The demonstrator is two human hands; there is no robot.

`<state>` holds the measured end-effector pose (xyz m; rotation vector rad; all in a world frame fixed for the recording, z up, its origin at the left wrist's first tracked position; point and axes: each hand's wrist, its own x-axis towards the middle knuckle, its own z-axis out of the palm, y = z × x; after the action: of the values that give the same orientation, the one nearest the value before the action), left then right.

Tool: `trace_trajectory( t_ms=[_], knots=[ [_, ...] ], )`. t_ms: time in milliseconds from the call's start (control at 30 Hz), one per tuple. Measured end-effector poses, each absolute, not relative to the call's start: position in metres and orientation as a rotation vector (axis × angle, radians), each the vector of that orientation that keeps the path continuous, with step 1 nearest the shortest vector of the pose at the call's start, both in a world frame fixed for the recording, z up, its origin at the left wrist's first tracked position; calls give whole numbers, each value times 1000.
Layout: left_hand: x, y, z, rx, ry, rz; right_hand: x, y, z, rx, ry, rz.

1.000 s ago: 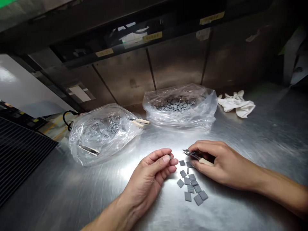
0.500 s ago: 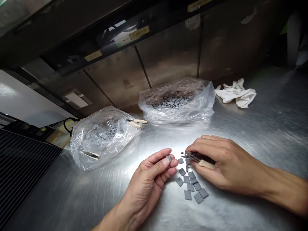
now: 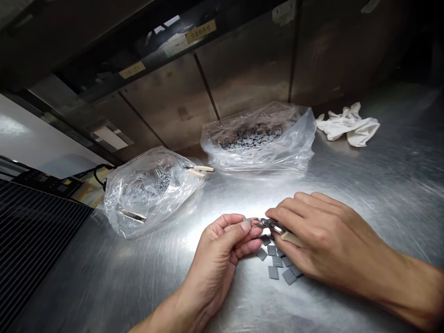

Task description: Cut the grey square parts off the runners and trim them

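Observation:
Between thumb and fingers, my left hand [image 3: 222, 249] pinches a small grey square piece [image 3: 246, 221]. My right hand [image 3: 312, 236] is wrapped around small nippers [image 3: 274, 225] with cream handles. The nippers' jaws point left and lie right by the edge of the held piece; whether they touch it I cannot make out. Under and beside both hands, several flat grey square pieces [image 3: 273, 272] with fine ridges lie loose on the metal table [image 3: 166, 282]. My right hand covers some of them.
A clear plastic bag [image 3: 258, 159] of grey pieces stands at the back. Left of it lies another bag [image 3: 152, 203] with small grey bits, cream-handled nippers [image 3: 201, 171] and a cutter-like tool [image 3: 132, 215] on it. White gloves [image 3: 350, 125] lie at the back right.
My right hand has brought the nippers left, up to the piece in my left hand. The left hand has turned the piece slightly. The view has shifted a little.

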<state>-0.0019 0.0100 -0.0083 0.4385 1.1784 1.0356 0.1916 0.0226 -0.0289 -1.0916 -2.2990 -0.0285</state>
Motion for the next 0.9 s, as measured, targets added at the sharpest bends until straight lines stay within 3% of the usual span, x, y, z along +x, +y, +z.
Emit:
trace_trajectory(
  t_ms=[900],
  knots=[
    [5,4,-15,711,1243,971,190,21,-24,-1105,-2408,-147]
  ],
)
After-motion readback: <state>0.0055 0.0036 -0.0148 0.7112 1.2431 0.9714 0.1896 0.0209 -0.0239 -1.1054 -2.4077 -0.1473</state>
